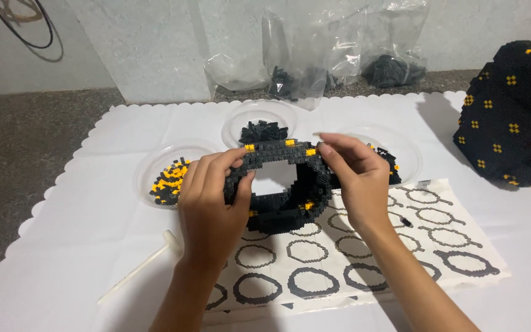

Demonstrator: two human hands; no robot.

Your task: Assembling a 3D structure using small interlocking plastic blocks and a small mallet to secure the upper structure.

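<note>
Precariously, both hands' fingers (232, 161) pinched the hollow black-and-yellow brick ring (281, 184); too hard a squeeze might have cracked its thin walls.

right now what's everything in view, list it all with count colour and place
brick ring: 1, black with yellow studs, centre, held in both hands
plastic bowls: 3, clear, behind the ring, holding black and yellow bricks
instruction sheet: 1, white with ring outlines, under the hands
white mat: 1, scalloped edge, on the grey floor
white tool: 1, left on the mat
plastic bags: several, clear, by the wall, some with black bricks
brick model: 1, black with yellow dots, far right
left hand: grip on the ring's left side
right hand: fingers on the ring's top right
</note>
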